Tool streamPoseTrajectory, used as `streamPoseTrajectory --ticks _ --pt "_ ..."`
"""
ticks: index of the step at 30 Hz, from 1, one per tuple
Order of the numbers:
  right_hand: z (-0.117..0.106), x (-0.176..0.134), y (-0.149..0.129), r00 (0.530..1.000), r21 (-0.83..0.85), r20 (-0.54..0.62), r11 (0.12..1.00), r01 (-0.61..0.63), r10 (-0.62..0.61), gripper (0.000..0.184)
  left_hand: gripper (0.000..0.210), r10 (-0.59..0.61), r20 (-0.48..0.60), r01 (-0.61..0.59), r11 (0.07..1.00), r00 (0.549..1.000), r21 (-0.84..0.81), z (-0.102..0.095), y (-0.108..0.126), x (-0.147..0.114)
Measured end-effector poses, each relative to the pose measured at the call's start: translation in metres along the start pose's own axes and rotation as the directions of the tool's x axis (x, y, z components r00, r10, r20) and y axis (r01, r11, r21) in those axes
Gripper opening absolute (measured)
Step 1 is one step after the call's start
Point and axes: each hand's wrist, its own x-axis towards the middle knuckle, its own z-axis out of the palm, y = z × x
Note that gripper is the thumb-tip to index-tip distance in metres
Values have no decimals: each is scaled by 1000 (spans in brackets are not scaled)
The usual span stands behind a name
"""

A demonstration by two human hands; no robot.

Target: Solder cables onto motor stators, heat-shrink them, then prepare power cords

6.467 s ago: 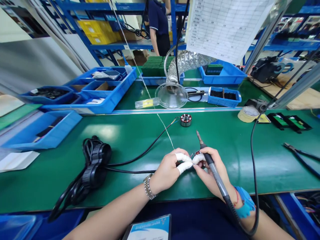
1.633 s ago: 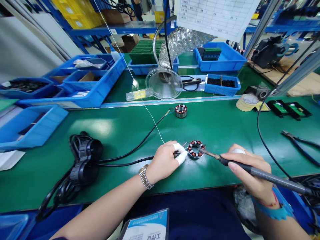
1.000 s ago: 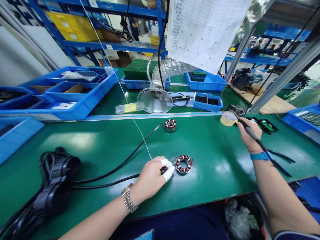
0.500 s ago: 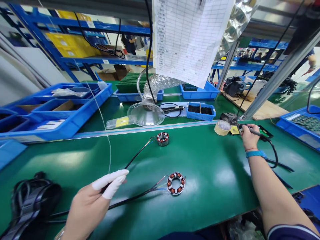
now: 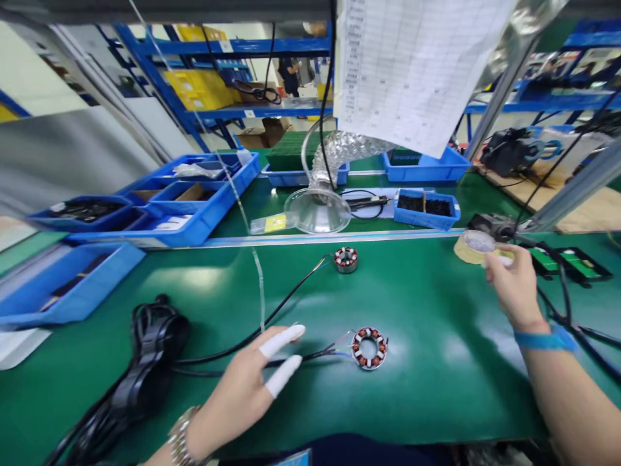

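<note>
My left hand (image 5: 252, 375) has white finger cots on thumb and forefinger. Its fingers are apart and empty, above the black cable (image 5: 315, 355) of the nearer motor stator (image 5: 369, 349). This ring of copper windings and white insulators lies flat, with thin coloured wires joining it to the cable. Farther back sits a second stator (image 5: 346, 260), its cable (image 5: 291, 292) running left. At the right, my right hand (image 5: 514, 285) is loosely curled beside a round tape-wrapped container (image 5: 475, 247), the fingers partly hidden and no held object visible. Behind it, the soldering iron's cord (image 5: 563, 285) hangs from the dark stand (image 5: 495, 225).
A bundle of black cables (image 5: 150, 369) lies on the left of the green bench. Blue bins (image 5: 208, 223) line the left and back. A clear fume hood (image 5: 317, 213) on a foil duct stands mid-back. Green circuit boards (image 5: 577, 262) lie at the right; a paper sheet (image 5: 412, 71) hangs above.
My left hand has let go of the farther stator's cable, which now lies on the bench. My right hand has released the soldering iron and moved slightly left. The view has swung left.
</note>
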Motion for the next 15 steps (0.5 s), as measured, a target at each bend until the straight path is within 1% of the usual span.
streamPoseTrajectory --ticks 1,2,3,4,5,6,7,8,9,10,11,12,13,14,15 --pt "8 -26 -11 993 -6 118 1000 29 -28 34 35 10 18 -10 1000 1000 -12 5 4 0" --pt "16 -53 -21 954 -9 287 996 93 -87 33 35 24 26 -24 999 999 -26 11 7 0" --pt "26 -79 -31 778 -23 584 954 298 -229 32 33 38 17 -37 999 999 -40 18 9 1" --pt "36 -102 -39 569 -26 773 882 470 -280 35 31 50 -3 -50 997 999 -52 24 11 2" --pt "46 -121 -45 436 -34 852 801 598 -290 40 28 64 -33 -66 996 997 -62 29 12 3" --pt "56 -135 -49 385 -63 880 734 676 -279 40 24 78 -70 -83 994 995 -68 32 12 5" --pt "64 -144 -52 359 -86 894 685 723 -267 34 22 92 -105 -99 993 990 -66 34 12 7" --pt "70 -149 -54 364 -111 894 661 742 -259 30 21 106 -131 -114 992 986 -56 35 11 10" --pt "75 -150 -55 374 -122 894 669 733 -248 27 21 114 -139 -120 992 984 -36 33 10 14" --pt "77 -148 -57 373 -109 899 710 695 -227 25 21 115 -122 -117 993 986 -9 29 9 18" --pt "78 -146 -59 363 -83 913 785 614 -188 26 22 108 -75 -107 994 991 19 24 8 23" --pt "77 -144 -62 355 -58 925 877 477 -132 31 23 86 1 -86 995 996 40 17 7 29" --pt "76 -142 -65 348 -43 936 959 281 -60 37 23 68 101 -72 997 993 39 10 6 34" --pt "74 -143 -68 339 -45 940 998 42 28 43 25 64 221 -65 998 973 -2 2 6 40" --pt "72 -144 -71 327 -59 937 977 -204 125 48 26 69 334 -50 997 940 -66 -5 6 45"
